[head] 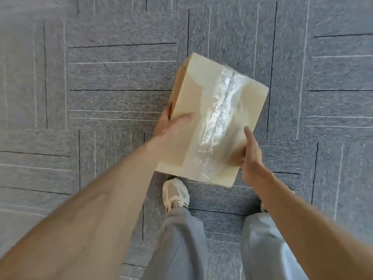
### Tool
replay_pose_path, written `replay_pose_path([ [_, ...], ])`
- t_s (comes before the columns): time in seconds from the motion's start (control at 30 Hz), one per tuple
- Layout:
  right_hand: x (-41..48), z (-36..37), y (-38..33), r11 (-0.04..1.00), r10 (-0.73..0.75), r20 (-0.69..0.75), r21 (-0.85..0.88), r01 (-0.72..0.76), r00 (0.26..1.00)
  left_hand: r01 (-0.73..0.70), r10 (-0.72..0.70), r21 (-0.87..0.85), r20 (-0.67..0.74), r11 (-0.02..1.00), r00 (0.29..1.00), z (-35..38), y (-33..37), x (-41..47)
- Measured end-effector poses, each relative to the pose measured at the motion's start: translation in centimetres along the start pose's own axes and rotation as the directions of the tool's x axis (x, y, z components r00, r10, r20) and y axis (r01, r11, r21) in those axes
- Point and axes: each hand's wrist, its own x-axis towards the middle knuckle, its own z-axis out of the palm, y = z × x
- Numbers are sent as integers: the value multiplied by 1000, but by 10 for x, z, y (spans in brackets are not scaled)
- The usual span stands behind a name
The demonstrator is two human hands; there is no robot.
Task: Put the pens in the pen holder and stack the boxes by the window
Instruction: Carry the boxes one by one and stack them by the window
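Note:
A tan cardboard box [214, 110] with a strip of clear tape down its top is held in the air in front of me, above the carpet. My left hand [171, 128] grips its left side, thumb lying on the top face and fingers round the edge. My right hand [251, 156] holds the near right side, thumb up along the top and fingers under the edge. No pens, pen holder or window are in view. The picture is blurred by motion.
Grey carpet tiles [101, 77] with thin dark and white lines cover the whole floor. My legs in grey trousers and a pale shoe [175, 194] stand just below the box.

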Motion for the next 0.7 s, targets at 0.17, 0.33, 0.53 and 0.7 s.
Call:
replay_pose_path([
  [0.17,-79,-2,-61,971,-209,-8,-123,207,978,137,-136,-146,15,980,991,-37,32,-72],
  [0.33,-203,7,-138,880,-373,133,-263,395,918,184,-199,-331,-10,925,980,-92,83,-178],
  [0.53,-367,36,-206,789,-462,352,-256,559,814,5,-113,-506,-185,863,976,-182,143,-323],
  [0.7,-499,63,-218,683,-514,499,-254,685,698,-162,-89,-596,-369,786,925,-244,155,-446],
])
